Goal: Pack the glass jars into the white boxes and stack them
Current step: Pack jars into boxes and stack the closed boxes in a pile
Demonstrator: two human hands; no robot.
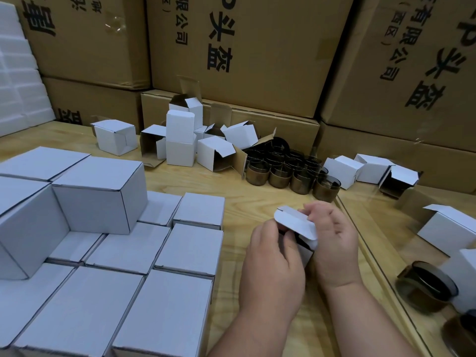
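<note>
Centrally, above bare tabletop (257,199): left hand (270,256) and right hand (332,243) both curled round one small white box (296,228), flap open, something dark inside. Left: closed white boxes (164,253) packed edge to edge, second layer started. Behind: loose open boxes (180,140), clustered glass jars (288,168). Right, beyond a seam in the tabletop: more boxes, two jars (427,284) near the edge.

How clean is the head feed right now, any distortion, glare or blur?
Head view: wide-angle bending bows the brown cartons and closed white boxes at the edges; light is soft and even; glare glints off carton tape; the dark glass jars look slightly soft.
</note>
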